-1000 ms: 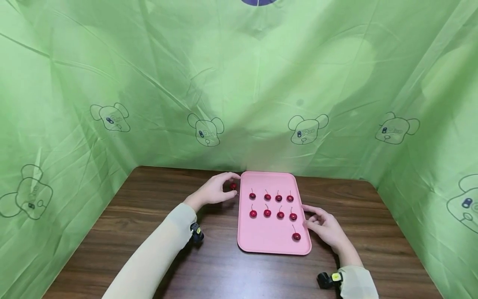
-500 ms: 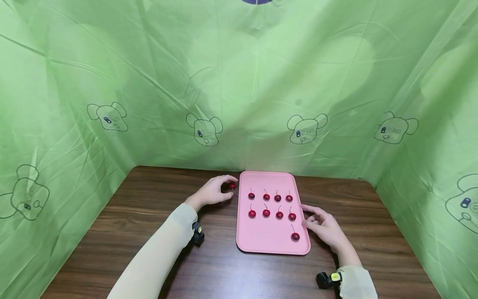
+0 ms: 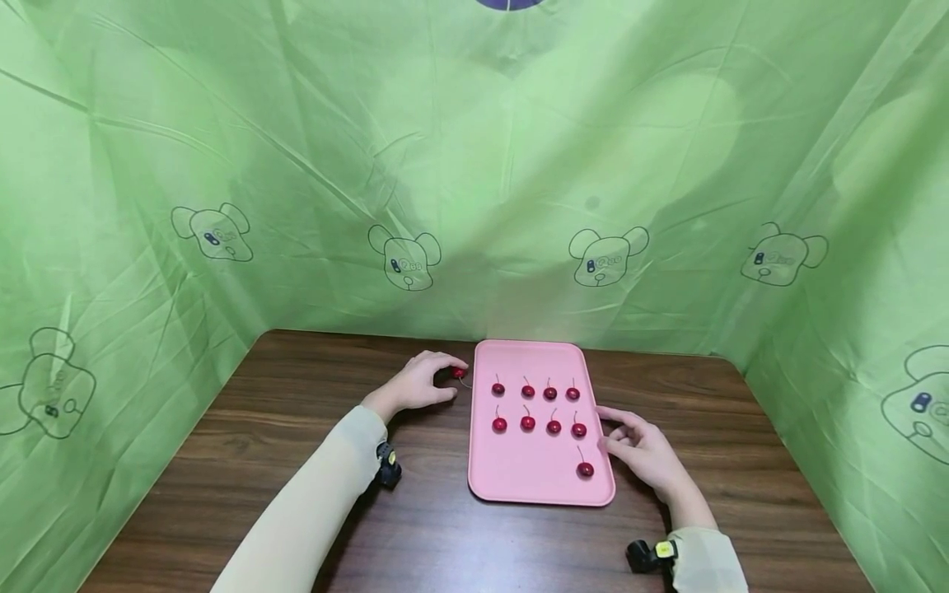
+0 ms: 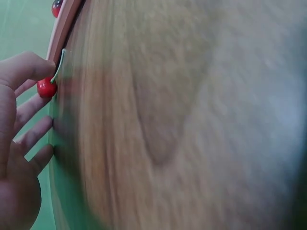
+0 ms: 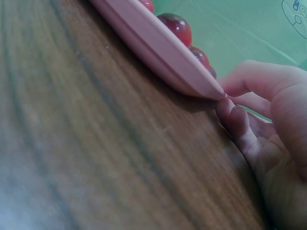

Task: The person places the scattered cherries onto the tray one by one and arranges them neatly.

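Note:
My left hand point(image 3: 423, 380) is beside a red cherry point(image 3: 458, 373) to the left of a pink tray point(image 3: 519, 486). In the head view its index finger reaches over the cherry, and the thumb stands apart below it. The left wrist view shows this cherry point(image 4: 46, 88) among the fingers, with its green stem pointing up. At the tray's right edge my right hand point(image 3: 645, 453) holds the rim with bent fingers, seen closely in the right wrist view. Two rows of cherries lie on the tray, with a single cherry point(image 3: 585, 469) at its lower right.
The tray lies on a dark wood-grain table point(image 3: 445, 543). Behind and on both sides hangs a green curtain point(image 3: 504, 165) with bear-head prints. Each wrist wears a small black camera, one of them the right wrist camera point(image 3: 648, 557).
My left thumb has drawn back from the cherry toward the lower left, while the index finger has come down nearer to it. The right hand and the tray stay in place.

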### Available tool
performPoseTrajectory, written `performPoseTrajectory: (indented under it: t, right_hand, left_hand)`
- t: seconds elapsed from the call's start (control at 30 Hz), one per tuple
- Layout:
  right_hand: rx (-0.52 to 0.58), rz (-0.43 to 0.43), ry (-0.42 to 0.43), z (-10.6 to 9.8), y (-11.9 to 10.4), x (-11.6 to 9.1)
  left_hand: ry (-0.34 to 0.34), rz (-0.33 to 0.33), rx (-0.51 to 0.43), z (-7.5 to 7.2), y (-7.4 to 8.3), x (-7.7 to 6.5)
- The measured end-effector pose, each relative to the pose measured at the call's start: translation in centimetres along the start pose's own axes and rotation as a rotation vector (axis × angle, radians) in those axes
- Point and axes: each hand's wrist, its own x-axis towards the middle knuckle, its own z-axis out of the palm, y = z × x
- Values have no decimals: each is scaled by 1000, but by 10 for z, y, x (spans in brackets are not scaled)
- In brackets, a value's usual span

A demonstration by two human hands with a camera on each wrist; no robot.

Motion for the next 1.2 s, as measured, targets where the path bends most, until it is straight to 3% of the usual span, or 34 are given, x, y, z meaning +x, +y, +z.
performPoseTrajectory:
  t: [0.5,1.2]
  right_hand:
    - [-2,11,7,-1,1,-1]
    - [8,-13,12,1,1,0]
  left_hand:
    - [34,38,14,-4,-7,-22]
    - [88,29,-60,-2,-1,-30]
